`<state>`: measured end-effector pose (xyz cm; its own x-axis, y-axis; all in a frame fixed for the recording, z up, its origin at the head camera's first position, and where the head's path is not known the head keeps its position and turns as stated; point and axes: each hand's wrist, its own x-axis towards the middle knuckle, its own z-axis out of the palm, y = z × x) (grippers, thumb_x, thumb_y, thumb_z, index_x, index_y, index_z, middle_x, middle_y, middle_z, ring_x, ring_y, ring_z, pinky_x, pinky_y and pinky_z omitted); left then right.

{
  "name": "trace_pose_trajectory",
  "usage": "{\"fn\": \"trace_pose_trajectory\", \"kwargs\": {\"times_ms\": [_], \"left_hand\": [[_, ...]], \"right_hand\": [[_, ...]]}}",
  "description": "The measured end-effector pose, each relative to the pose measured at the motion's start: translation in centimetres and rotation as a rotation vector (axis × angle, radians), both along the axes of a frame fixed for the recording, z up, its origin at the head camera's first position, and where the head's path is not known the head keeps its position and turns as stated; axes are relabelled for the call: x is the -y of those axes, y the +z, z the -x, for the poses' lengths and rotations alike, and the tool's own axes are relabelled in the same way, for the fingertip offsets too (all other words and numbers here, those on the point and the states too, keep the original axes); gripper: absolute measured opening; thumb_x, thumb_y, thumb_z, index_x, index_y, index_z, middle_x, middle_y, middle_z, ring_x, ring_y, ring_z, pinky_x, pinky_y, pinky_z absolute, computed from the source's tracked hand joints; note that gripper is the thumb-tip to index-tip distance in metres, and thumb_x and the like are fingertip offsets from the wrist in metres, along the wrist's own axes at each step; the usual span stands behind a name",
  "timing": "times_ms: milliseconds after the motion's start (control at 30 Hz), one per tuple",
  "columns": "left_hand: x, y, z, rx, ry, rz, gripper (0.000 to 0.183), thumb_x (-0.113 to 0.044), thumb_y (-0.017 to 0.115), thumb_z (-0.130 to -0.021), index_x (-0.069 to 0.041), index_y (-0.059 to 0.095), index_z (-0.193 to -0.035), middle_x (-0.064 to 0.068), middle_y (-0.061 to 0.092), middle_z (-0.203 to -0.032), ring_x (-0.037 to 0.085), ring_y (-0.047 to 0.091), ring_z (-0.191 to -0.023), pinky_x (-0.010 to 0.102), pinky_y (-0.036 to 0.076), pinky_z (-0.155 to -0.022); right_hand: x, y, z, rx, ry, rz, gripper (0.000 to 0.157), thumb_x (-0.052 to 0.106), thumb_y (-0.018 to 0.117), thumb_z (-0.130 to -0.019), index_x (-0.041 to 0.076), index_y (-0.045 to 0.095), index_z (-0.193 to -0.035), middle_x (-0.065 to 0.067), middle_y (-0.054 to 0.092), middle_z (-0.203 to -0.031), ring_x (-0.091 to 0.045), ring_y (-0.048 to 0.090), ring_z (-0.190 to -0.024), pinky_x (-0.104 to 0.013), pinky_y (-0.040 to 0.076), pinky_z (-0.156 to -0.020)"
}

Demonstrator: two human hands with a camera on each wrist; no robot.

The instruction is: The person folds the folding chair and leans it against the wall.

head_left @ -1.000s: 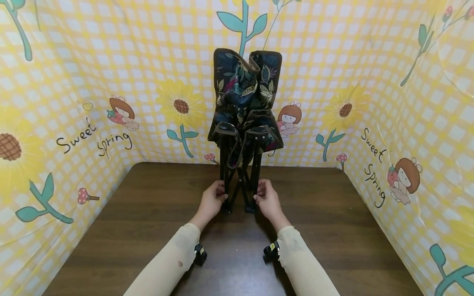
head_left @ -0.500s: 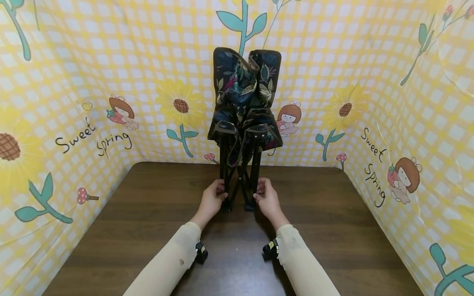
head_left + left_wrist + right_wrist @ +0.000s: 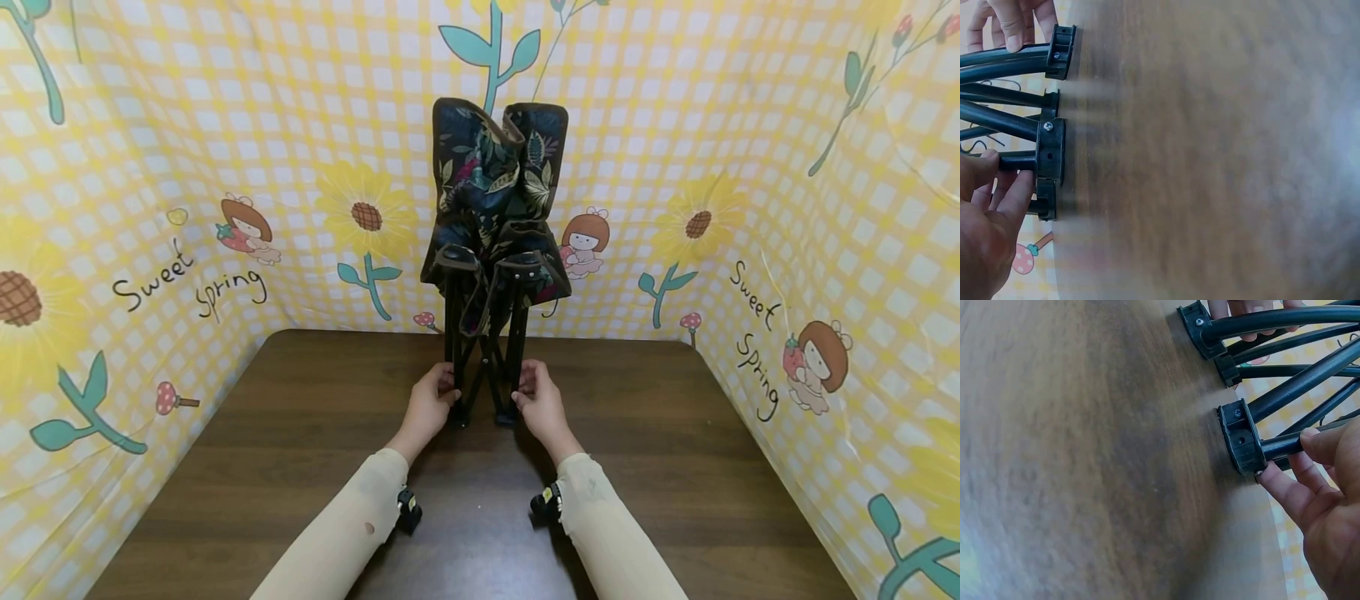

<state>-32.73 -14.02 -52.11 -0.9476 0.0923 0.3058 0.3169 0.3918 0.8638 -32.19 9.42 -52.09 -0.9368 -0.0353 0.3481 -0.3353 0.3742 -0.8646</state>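
A small folding camp chair (image 3: 480,175) with dark floral fabric stands upright at the table's far side, its black tube legs drawn close together and crossing. Low on the left front leg, my left hand (image 3: 429,407) pinches the tube between thumb and fingers. My right hand (image 3: 543,408) does the same on the right front leg. In the left wrist view, the left thumb and fingers grip a tube (image 3: 1016,161) just above its black plastic foot (image 3: 1050,150). The right wrist view shows the right fingers around another tube (image 3: 1282,447), one fingertip touching the plastic foot (image 3: 1241,440).
The brown wooden table (image 3: 315,467) has rounded far corners. A yellow checked cloth (image 3: 315,100) with sunflowers and cartoon figures hangs around its back and sides, close behind the chair. A thin dark cord (image 3: 551,310) dangles at the chair's right side.
Very little differs. The right hand and the right leg have shifted slightly left, towards the left leg; both hands keep their grip.
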Motion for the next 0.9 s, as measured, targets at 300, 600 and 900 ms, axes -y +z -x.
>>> {"fn": "trace_pose_trajectory", "kwargs": {"times_ms": [300,600,900], "left_hand": [[0.0,0.0,0.3,-0.001,-0.003,0.018,0.042,0.006,0.067,-0.094,0.003,0.056,-0.134,0.026,0.066,-0.116,0.034,0.064,-0.107,0.049,0.054,-0.092],[0.0,-0.4,0.8,-0.005,-0.002,0.021,0.040,0.004,0.066,-0.095,0.002,0.057,-0.134,0.026,0.066,-0.116,0.033,0.063,-0.107,0.049,0.054,-0.093],[-0.1,-0.6,1.2,-0.029,0.005,0.024,0.038,0.004,0.068,-0.095,0.000,0.059,-0.131,0.022,0.067,-0.113,0.031,0.064,-0.103,0.046,0.054,-0.090]], "right_hand": [[0.0,-0.2,0.4,-0.027,-0.006,0.000,0.051,-0.015,0.069,-0.088,0.008,0.051,-0.130,-0.014,0.060,-0.105,-0.029,0.063,-0.095,-0.038,0.055,-0.082],[0.1,-0.5,0.9,-0.050,-0.018,-0.006,0.051,-0.014,0.069,-0.088,0.007,0.051,-0.131,-0.014,0.061,-0.102,-0.028,0.063,-0.094,-0.040,0.055,-0.083],[0.2,-0.8,1.3,-0.056,-0.036,-0.016,0.053,-0.014,0.069,-0.088,0.008,0.051,-0.132,-0.013,0.061,-0.102,-0.027,0.063,-0.093,-0.039,0.054,-0.085]]}}
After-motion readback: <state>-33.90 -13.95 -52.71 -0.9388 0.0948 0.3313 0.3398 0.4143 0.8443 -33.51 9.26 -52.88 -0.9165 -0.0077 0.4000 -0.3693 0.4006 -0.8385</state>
